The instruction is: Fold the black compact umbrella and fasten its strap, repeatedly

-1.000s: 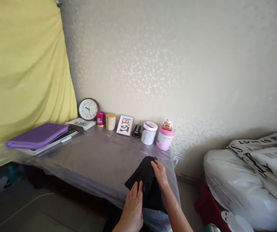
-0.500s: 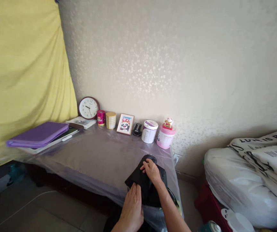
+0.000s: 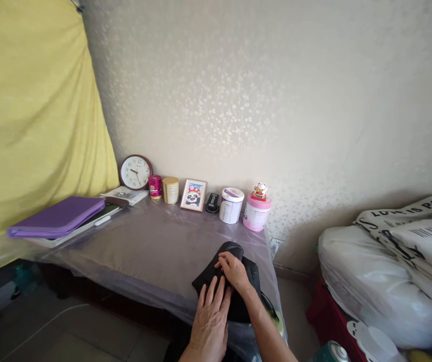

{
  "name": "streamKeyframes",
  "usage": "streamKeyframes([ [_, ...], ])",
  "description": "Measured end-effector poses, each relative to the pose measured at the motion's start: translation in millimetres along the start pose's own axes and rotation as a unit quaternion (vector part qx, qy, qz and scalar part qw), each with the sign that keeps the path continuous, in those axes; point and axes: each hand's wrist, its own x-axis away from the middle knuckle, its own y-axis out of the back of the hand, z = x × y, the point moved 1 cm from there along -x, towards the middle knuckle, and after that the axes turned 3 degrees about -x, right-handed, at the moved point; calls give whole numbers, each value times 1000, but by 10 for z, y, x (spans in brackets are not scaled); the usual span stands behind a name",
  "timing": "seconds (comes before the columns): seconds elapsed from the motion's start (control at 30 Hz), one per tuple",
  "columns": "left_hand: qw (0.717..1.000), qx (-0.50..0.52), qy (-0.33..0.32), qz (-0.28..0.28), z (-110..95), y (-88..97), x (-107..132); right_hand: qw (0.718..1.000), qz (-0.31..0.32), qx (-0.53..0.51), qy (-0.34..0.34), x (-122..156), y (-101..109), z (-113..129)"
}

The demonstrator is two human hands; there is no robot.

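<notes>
A piece of soft black fabric (image 3: pixel 205 277), loosely folded, lies near the front right corner of the table; I cannot make out what kind of article it is. My left hand (image 3: pixel 211 314) lies flat on its near part, fingers stretched and a little apart. Just beyond and to the right, my right hand (image 3: pixel 234 271) is closed, its fingers bent together against the top of the fabric. What lies under its fingertips is hidden. A thin dark loop (image 3: pixel 269 305) shows at the fabric's right side, by my right forearm.
A plastic sheet covers the table (image 3: pixel 155 241). Along the wall stand a clock (image 3: pixel 136 172), a framed panda picture (image 3: pixel 194 195), a white tub (image 3: pixel 231 206) and a pink tub (image 3: pixel 256 213). A purple folder (image 3: pixel 56 217) lies left. White bags (image 3: pixel 370 281) fill the right side.
My left hand has moved from the fabric's near edge up onto its top and spread its fingers. My right hand's fingers have drawn closer together. The view has shifted slightly.
</notes>
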Motion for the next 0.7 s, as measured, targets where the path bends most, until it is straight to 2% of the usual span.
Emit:
streamKeyframes([
  [0.1,999,-4,19,25,66,-70,-8,999,13,-22,31,88,17,19],
  [0.3,999,-15,31,22,135,-170,6,983,-21,10,180,507,14,47],
  [0.4,999,-25,28,17,150,-254,-5,972,-31,43,228,587,3,-38],
  [0.57,998,-37,47,0,164,-399,-8,961,-46,109,251,321,26,-234],
  [0.7,997,-46,62,30,129,-387,-7,962,-58,139,226,24,74,-361],
])
